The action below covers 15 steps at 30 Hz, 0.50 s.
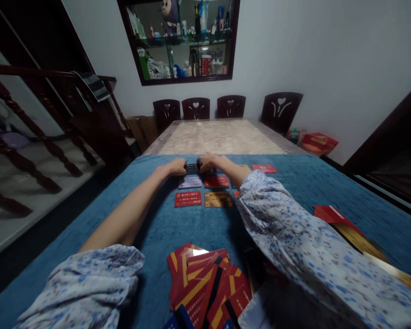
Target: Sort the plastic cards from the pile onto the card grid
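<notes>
Far out over the blue cloth, both arms reach forward. My left hand [177, 167] grips the left end of a small dark flat item [192, 168] with light marks; its kind is too small to tell. Closed on the other end is my right hand [207, 162]. Nearest to the hands lie a pale card [190, 182] and a red card [216, 182]. Closer to me are another red card [188, 199] and a gold card [218, 199]. One more red card [264, 168] lies to the right. My right arm partly hides some cards.
A loose pile of red, gold and blue cards [205, 283] lies close to me. More red and gold cards [349, 230] are beside my right sleeve. The blue cloth [150, 219] covers the near part of the table [222, 135]; several dark chairs [196, 108] stand behind it.
</notes>
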Available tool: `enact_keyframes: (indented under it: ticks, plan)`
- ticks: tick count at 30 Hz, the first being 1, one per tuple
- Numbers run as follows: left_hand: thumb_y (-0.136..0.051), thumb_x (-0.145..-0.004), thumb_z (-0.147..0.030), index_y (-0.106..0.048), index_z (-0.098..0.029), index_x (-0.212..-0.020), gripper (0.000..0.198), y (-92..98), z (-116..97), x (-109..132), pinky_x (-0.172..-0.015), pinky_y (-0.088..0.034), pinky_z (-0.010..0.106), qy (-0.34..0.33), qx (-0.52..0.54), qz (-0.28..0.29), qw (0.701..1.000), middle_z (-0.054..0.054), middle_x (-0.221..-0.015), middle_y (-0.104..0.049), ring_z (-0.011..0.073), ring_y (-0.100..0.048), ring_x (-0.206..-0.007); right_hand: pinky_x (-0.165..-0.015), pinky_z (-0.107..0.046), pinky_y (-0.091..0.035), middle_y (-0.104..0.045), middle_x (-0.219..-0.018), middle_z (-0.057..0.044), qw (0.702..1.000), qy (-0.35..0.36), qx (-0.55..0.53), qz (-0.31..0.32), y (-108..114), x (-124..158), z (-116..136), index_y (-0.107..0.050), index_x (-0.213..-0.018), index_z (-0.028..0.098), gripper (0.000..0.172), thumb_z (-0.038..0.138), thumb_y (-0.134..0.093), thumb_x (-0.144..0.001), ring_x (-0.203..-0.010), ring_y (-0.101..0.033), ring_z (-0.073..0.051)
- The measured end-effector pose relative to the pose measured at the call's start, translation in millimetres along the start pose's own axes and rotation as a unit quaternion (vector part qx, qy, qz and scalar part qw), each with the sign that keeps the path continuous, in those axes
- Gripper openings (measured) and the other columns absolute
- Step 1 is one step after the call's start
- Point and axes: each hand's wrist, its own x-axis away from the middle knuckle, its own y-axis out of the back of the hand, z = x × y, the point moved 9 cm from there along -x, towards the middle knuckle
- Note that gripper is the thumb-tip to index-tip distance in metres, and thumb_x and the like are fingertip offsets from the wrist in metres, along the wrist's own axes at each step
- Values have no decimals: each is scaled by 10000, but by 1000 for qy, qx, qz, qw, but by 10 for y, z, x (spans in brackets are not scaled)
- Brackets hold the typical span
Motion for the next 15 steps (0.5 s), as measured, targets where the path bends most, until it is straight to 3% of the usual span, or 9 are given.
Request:
enact_keyframes:
  ticks: [10, 15]
  plan:
    - [-588, -664, -166, -684, -164, -942, 294, -55, 9, -26, -720, -521, 220, -3, 23, 19, 1000, 37, -926, -723, 203, -661, -881, -833, -364, -537, -723, -1103, -134, 999, -17, -28, 20, -52, -30, -10, -726, -1128, 168, 481, 347, -769, -683, -1025, -655, -305]
    - [-602, -627, -134, -682, -145, -954, 337, -68, 24, -77, -766, -535, 265, -11, 34, 1, 999, 77, -956, -719, 235, -664, -906, -842, -362, -533, -721, -1105, -123, 999, -22, -39, 20, -81, -38, -43, -720, -1139, 185, 490, 336, -775, -676, -1049, -643, -308]
